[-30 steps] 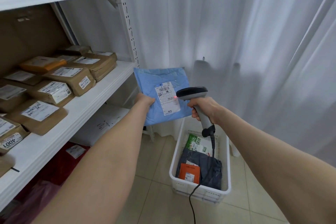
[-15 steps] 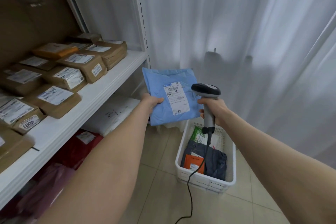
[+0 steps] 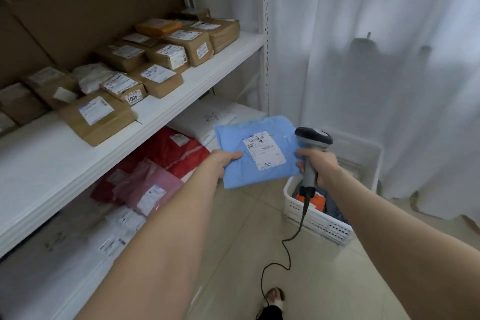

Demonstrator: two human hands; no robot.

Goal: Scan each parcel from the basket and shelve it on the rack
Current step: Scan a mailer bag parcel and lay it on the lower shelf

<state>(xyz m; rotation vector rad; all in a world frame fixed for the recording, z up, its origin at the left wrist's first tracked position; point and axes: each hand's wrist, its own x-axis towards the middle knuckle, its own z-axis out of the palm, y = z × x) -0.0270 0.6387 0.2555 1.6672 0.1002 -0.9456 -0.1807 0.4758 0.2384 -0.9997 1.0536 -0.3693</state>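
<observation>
My left hand holds a flat blue parcel by its left edge, thumb on top, white label facing up. My right hand grips the handle of a grey barcode scanner, whose head sits at the parcel's right edge. The parcel hovers in front of the white rack, level with its lower shelf. Below my right hand stands the white perforated basket on the floor, with an orange parcel and a dark one partly hidden inside.
Several brown cardboard parcels fill the back of the rack's middle shelf. Red, pink and white soft parcels lie on the lower shelf. The scanner's black cable runs down to the tiled floor. A white curtain hangs on the right.
The view has swung down and left toward the rack. Both hands have lowered, the blue parcel now lies flatter near the lower shelf, and the scanner's red light no longer shows on the label.
</observation>
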